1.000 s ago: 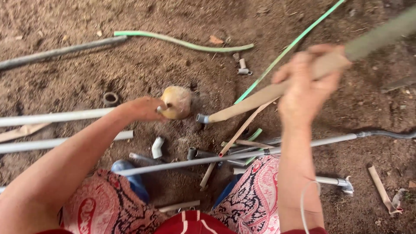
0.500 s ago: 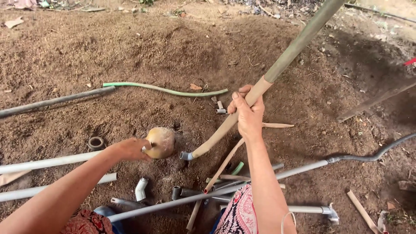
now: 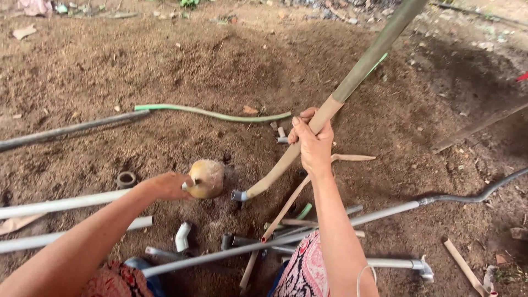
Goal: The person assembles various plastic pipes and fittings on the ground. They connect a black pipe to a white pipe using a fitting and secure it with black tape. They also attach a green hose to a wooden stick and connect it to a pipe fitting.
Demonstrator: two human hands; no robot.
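Note:
My left hand (image 3: 165, 186) grips a round, tan, husky ball-like object (image 3: 207, 178) just above the brown soil. My right hand (image 3: 312, 142) is closed around a long bamboo pole (image 3: 360, 69) that slants from the upper right down to the ground. The pole's lower end carries a short grey pipe fitting (image 3: 238, 195), which rests on the soil just right of the round object. Both forearms reach in from the bottom of the view.
White plastic pipes (image 3: 60, 203) lie at the left, a long grey pipe (image 3: 341, 223) crosses below, a green hose (image 3: 214, 114) and dark pipe (image 3: 66, 131) lie farther out. Pipe elbows (image 3: 182, 236), a ring (image 3: 126, 179) and thin sticks (image 3: 286, 208) are scattered near my patterned-clothed knees (image 3: 301, 269).
The view has tilted up, showing more soil. My right hand lowered along the pole; the pole stands steeper. My left hand keeps the round object in about the same spot.

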